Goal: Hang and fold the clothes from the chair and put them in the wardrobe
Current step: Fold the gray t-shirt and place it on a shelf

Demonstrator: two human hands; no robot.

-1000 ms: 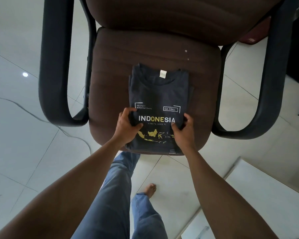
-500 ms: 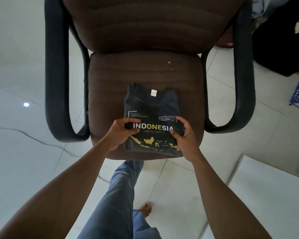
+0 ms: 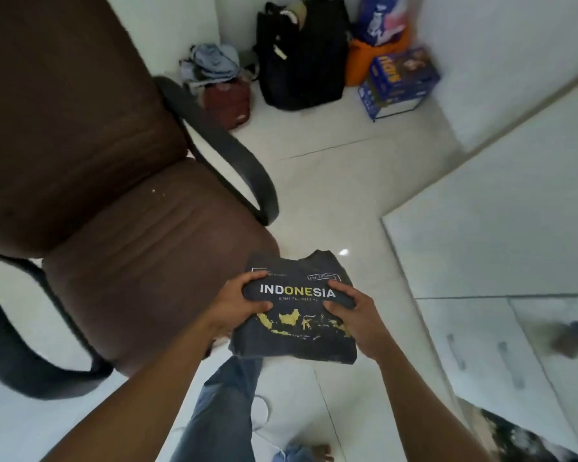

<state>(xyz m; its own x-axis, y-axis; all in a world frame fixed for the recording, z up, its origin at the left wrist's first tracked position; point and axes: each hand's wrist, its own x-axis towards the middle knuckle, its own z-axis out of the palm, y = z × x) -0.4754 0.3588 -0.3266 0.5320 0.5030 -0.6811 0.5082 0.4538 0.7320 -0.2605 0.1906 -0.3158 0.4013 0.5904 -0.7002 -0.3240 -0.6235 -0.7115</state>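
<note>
Left hand (image 3: 239, 303) is clamped on the left edge of the folded shirt (image 3: 297, 335), thumb on top just beside the "IND" of the print, fingers curled under. Right hand (image 3: 354, 311) is clamped on the right edge in the same way, thumb laid on top near the "SIA". The shirt is held flat between the two hands, print up: "INDONESIA" in white and yellow, a yellow map below it. The collar end is turned away from the body. The shirt is seen mostly over the floor (image 3: 331, 181), at the front corner of the chair (image 3: 141, 261); whether its far corner touches the seat cannot be told. The brown seat carries no clothes. One dark armrest (image 3: 234, 161) is seen beyond the shirt. Below the hands a jeans leg (image 3: 224, 411) and a bare foot (image 3: 321, 451) are noted. To the right a glossy white cabinet (image 3: 481, 245) with two handles is recorded. In the far corner a black bag (image 3: 301, 55), a blue box (image 3: 397, 81), an orange bag (image 3: 361, 61), a maroon bag (image 3: 229, 101) and a heap of cloth (image 3: 211, 61) are set on the floor.
</note>
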